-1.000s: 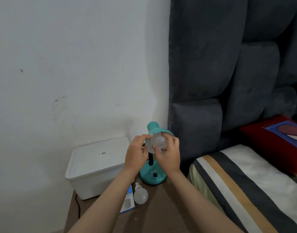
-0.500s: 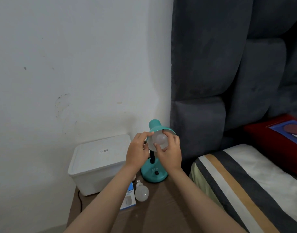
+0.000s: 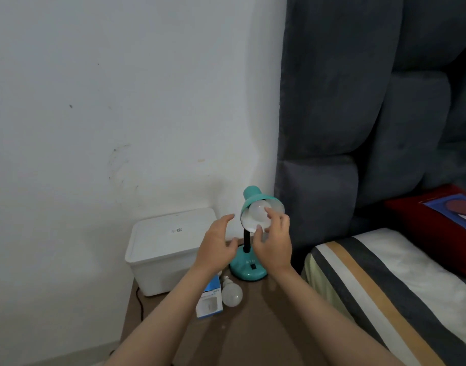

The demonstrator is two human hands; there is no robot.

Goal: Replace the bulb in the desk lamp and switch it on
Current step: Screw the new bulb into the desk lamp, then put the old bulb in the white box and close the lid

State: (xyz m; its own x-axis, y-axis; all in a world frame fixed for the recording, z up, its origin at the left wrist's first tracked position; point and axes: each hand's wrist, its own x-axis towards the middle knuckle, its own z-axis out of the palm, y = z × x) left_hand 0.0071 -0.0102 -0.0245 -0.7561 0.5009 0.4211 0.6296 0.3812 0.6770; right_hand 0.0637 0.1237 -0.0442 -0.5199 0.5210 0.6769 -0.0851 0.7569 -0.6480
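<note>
Meanwhile, a frosted white round bulb [image 3: 257, 214] sat inside the shade of a small teal metal desk lamp [image 3: 249, 269], pinched by the right hand [image 3: 274, 241]

Thumb and fingertips of that hand closed on the bulb at the shade's rim, while the left hand [image 3: 216, 243] hovered just left of the shade with fingers spread, holding nothing. The lamp stood on a brown wooden bedside table [image 3: 253, 328], its rocker switch facing the camera. Near the base lay a second frosted white bulb [image 3: 231, 293] beside a blue and white cardboard bulb box [image 3: 209, 302]. A white lidded plastic bin [image 3: 166, 247] stood to the left, against the wall
</note>
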